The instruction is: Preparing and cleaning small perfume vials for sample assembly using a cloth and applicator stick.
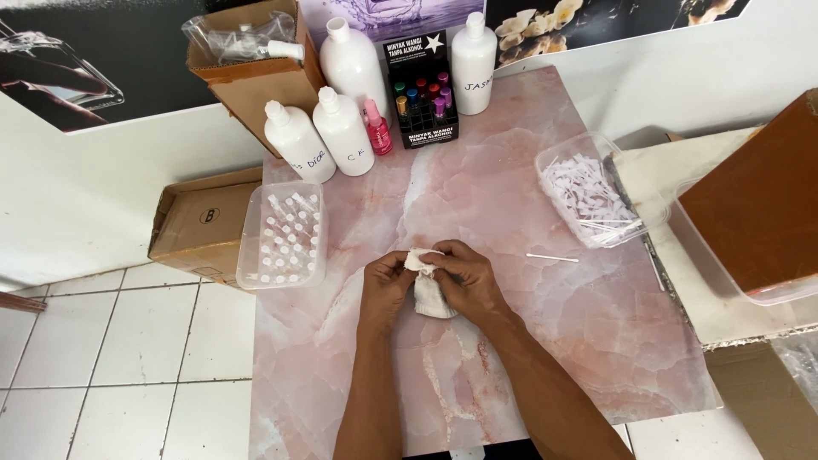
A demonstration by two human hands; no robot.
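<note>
Both my hands meet over the middle of a pink marble-patterned table (pixel 545 341). They hold a small white cloth pouch (pixel 429 294) between them. My left hand (pixel 385 285) pinches its upper left edge. My right hand (pixel 467 277) grips the top right of the pouch, fingers curled over it. The lower part of the pouch hangs down onto the table between my wrists.
A clear tub of small vials (pixel 285 236) sits at the left edge, a clear tub of white sticks (pixel 592 192) at the right. One loose white stick (pixel 551 257) lies right of my hands. White bottles (pixel 343 132), a pink spray bottle (pixel 377 128) and a black display box (pixel 423 102) stand at the back.
</note>
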